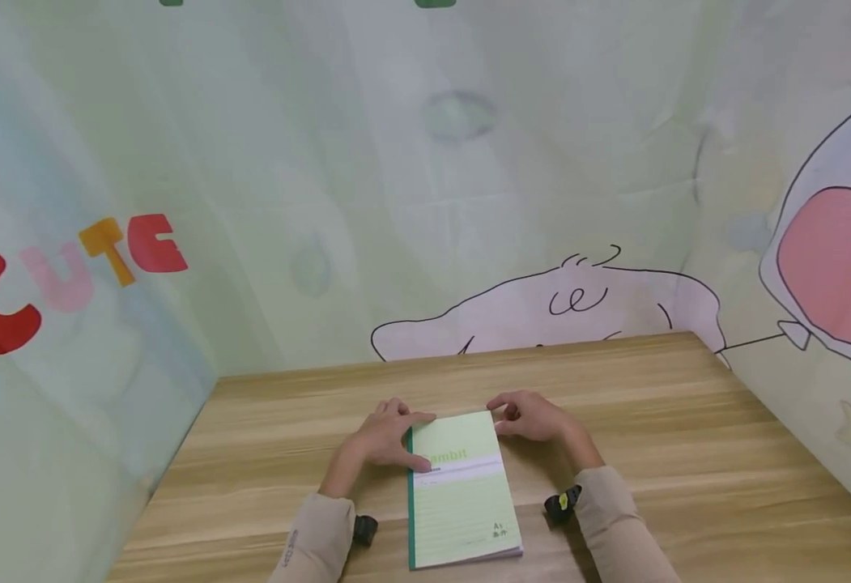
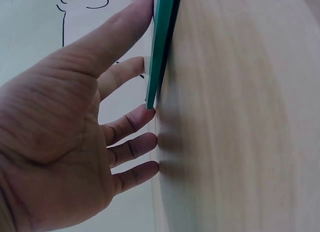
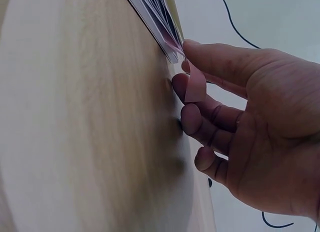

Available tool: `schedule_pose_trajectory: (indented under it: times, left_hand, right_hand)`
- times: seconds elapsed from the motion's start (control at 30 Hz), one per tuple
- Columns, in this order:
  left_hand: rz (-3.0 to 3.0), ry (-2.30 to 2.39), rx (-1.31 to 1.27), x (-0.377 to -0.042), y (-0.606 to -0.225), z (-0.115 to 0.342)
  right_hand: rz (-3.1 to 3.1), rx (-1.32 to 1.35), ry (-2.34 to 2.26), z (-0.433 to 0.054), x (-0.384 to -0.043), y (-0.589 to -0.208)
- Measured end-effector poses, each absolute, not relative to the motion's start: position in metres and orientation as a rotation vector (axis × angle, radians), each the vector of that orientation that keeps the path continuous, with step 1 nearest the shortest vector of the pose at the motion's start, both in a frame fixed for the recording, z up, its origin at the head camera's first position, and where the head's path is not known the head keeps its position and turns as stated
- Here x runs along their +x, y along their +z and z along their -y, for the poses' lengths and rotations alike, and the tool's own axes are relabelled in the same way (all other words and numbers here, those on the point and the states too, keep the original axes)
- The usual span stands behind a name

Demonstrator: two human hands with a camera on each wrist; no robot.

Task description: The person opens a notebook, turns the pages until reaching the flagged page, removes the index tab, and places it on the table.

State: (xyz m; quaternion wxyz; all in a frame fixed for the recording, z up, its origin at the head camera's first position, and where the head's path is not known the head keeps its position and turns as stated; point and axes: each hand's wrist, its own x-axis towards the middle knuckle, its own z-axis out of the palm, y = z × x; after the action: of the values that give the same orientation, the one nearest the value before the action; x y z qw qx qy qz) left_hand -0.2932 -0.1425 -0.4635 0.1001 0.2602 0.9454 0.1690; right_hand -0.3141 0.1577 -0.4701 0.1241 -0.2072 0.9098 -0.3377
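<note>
A notebook [image 1: 461, 502] with a pale green cover and a darker green spine [image 2: 160, 47] lies on the wooden table. My left hand [image 1: 385, 441] is at its upper left, the thumb resting on the cover and the index finger along the top edge; the other fingers spread beyond the corner, tips at the table. At the upper right corner is my right hand [image 1: 538, 417], its thumb and index fingertips close to the page edges. A small pink paper strip [image 3: 196, 86] sticks out from the pages there, pinched by the right thumb and fingers.
The wooden table [image 1: 279, 453] reaches back to a printed fabric backdrop [image 1: 323, 202] with cartoon drawings and coloured letters. Black wrist devices [image 1: 562, 504] sit at both sleeve cuffs, beside the notebook.
</note>
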Motion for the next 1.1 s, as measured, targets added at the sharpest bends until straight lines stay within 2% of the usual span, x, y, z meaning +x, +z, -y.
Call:
schedule_pose_trajectory:
  times: [0.5, 1.1]
  left_hand:
    - [-2.837, 0.508, 0.712, -0.2948, -0.4612, 0.1376]
    - [-2.821, 0.576, 0.723, -0.2973, -0.4664, 0.1385]
  right_hand:
    - [-2.637, -0.727, -0.968, -0.1621, -0.3157, -0.4698]
    - [-2.609, -0.656, -0.977, -0.1613, -0.3173, -0.4718]
